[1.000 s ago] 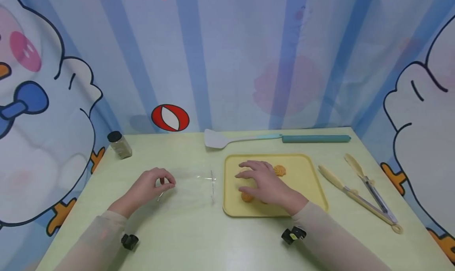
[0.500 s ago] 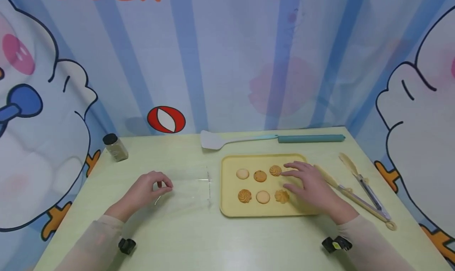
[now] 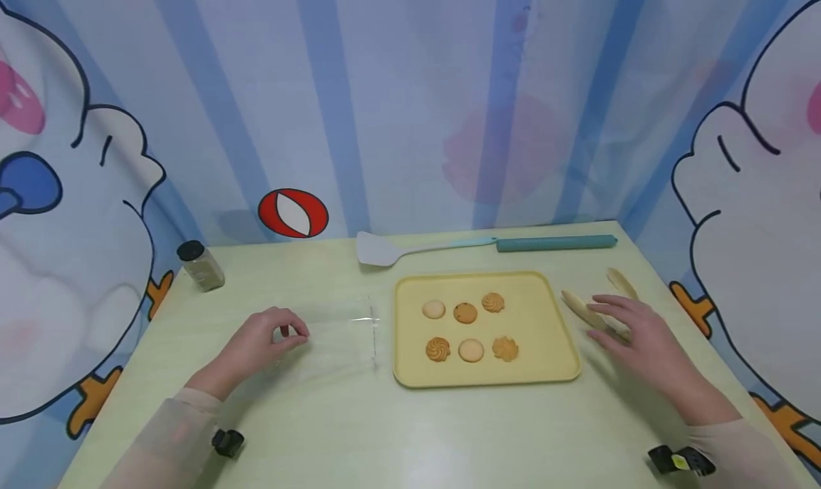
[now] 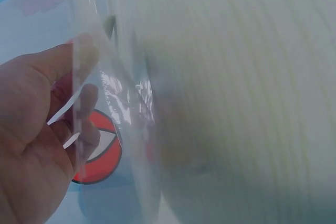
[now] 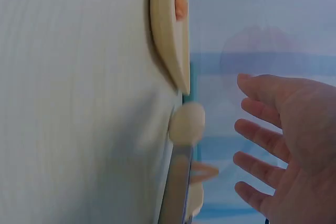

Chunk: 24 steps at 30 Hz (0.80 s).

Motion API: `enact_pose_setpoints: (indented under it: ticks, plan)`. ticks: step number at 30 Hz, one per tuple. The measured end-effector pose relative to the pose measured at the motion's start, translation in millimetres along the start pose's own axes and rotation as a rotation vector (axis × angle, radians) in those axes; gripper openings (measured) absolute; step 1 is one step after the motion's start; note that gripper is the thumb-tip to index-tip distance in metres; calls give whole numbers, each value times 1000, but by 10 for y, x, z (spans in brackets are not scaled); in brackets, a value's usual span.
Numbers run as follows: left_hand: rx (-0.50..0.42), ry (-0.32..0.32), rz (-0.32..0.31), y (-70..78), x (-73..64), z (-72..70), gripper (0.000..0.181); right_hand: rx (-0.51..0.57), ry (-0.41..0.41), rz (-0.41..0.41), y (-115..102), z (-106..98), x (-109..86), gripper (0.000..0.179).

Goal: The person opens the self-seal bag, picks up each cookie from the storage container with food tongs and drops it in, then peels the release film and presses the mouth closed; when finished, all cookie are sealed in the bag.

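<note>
Through the cameras, I see the person's left hand [image 3: 259, 341] with its thumb and finger close together, pinching the left edge of a thin, clear plastic bag [image 3: 340, 341]. The bag lies on the pale green table [image 3: 410, 432], left of the flat yellow plastic tray [image 3: 545, 336]. I think it is very light, floppy and slippery, so its edge is a good place to pinch.

The right hand [image 3: 644, 343] is over the long tongs with cream, spoon-shaped ends [image 3: 582, 309], just right of the tray. Its fingers are spread and hold nothing. The tongs look light, stiff and maybe springy, so I would squeeze both arms near the middle.

The six small, golden-brown biscuits [image 3: 471, 351] sit on the tray; they look dry and could crumble, so I would pinch their sides softly.
</note>
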State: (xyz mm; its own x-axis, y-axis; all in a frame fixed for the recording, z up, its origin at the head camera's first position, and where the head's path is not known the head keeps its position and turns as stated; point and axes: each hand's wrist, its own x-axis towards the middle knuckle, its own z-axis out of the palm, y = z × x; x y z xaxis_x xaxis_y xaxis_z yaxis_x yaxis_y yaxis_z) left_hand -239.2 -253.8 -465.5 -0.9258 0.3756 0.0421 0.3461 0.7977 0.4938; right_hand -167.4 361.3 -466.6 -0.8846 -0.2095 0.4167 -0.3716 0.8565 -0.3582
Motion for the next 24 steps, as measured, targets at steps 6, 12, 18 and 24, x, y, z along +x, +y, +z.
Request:
enact_pose_setpoints:
  ticks: [6, 12, 18, 24]
  plan:
    - [9, 11, 0, -15, -14, -16, 12, -13, 1, 80, 237, -156, -99, 54]
    - [10, 7, -9, -3, -3, -11, 12, 3, -60, 178, 474, -281, -211, 68]
    - [11, 2, -4, -5, -2, 6, 11, -44, -196, 333, 620, -302, -284, 89]
    - [10, -5, 15, -24, 3, 25, 11, -92, -296, 393, 697, -309, -315, 102]
